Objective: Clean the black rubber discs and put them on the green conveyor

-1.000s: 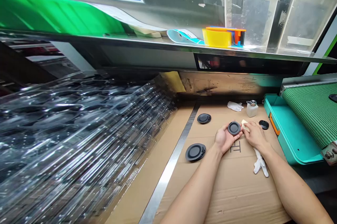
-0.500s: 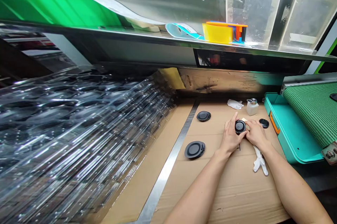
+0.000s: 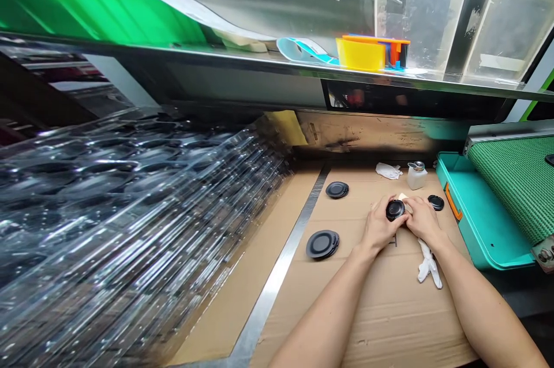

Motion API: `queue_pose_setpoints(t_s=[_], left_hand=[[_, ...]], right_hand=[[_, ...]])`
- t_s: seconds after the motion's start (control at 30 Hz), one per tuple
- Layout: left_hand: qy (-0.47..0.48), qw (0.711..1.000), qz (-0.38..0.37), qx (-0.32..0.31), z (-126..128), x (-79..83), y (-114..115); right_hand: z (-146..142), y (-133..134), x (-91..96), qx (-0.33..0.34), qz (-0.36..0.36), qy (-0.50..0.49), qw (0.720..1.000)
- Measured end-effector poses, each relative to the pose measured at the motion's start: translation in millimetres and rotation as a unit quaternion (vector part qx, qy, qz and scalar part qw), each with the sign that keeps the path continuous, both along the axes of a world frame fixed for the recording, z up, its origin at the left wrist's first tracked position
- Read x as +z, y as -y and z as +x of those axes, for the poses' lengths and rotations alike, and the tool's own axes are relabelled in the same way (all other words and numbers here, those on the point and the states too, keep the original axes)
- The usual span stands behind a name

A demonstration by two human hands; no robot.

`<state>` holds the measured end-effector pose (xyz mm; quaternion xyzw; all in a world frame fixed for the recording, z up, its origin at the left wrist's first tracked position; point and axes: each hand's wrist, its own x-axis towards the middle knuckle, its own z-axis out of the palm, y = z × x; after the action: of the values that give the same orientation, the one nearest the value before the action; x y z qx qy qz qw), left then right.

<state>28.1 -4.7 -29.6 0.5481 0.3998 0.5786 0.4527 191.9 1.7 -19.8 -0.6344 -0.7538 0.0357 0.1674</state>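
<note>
My left hand (image 3: 380,222) is closed around the edge of a small black round lid (image 3: 395,210), tilted so its ringed face shows. My right hand (image 3: 422,217) meets it from the other side, fingers bent. A pale, cloth-like piece (image 3: 402,197) sticks out at its fingertips, and its thumb side touches the lid. Below the right wrist lies a crumpled white cloth or glove (image 3: 427,267). Another black lid (image 3: 435,202) rests just right of my right hand. To the left are two small stacks of black discs, a nearer stack (image 3: 322,244) and a farther stack (image 3: 337,190).
Cardboard (image 3: 346,299) covers the bench. Tall stacked clear plastic trays (image 3: 173,224) fill the left side. Behind the hands stand a white pump bottle (image 3: 416,176) and a crumpled white wipe (image 3: 388,171). A teal bin (image 3: 489,235) and green conveyor belt (image 3: 515,177) border the right.
The left forefinger has come down from its raised position and curled over the lid's rim. The lid has tilted slightly between the hands. The view has shifted a little.
</note>
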Motion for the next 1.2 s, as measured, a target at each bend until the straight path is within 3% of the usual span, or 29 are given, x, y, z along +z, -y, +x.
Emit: queue_pose_setpoints(t_s=[0.17,0.4,0.5,0.67,0.77,0.87,0.97,1.07,1.13,1.2], left_hand=[[-0.106,0.994,-0.04,0.002,-7.2,1.6,-3.1],[-0.195,0.969,-0.11,0.102,-12.4,5.0,-0.5],[-0.191,0.972,-0.109,0.08,-17.0,9.9,4.7],[-0.208,0.973,-0.09,-0.03,-23.8,10.3,13.9],[-0.228,0.969,-0.095,-0.023,-23.7,10.1,18.6],[-0.282,0.956,-0.075,0.019,-33.9,23.1,16.9],[-0.376,0.923,-0.023,0.076,-67.3,48.4,-1.3],[-0.502,0.855,-0.013,0.13,-115.1,69.5,-36.6],[-0.556,0.821,-0.048,0.116,-142.7,73.7,-63.1],[-0.575,0.812,-0.063,0.072,-160.6,70.4,-85.7]], right_hand=[[-0.7,2.0,1.7,0.001,0.015,0.0,1.0],[0.1,-0.9,0.2,0.006,0.018,0.001,1.0],[0.0,-1.1,-0.1,0.001,0.018,-0.001,1.0],[-0.1,0.1,1.1,-0.004,0.021,0.009,1.0],[0.8,-0.4,-0.2,-0.002,0.023,0.004,1.0],[2.2,-2.1,-3.7,-0.003,0.026,-0.008,1.0],[3.1,-4.3,-7.8,-0.009,0.023,-0.019,1.0],[2.6,-5.4,-10.3,-0.011,0.015,-0.028,0.999],[1.9,-5.1,-10.6,-0.011,0.015,-0.036,0.999],[1.2,-4.2,-10.3,-0.01,0.017,-0.043,0.999]])
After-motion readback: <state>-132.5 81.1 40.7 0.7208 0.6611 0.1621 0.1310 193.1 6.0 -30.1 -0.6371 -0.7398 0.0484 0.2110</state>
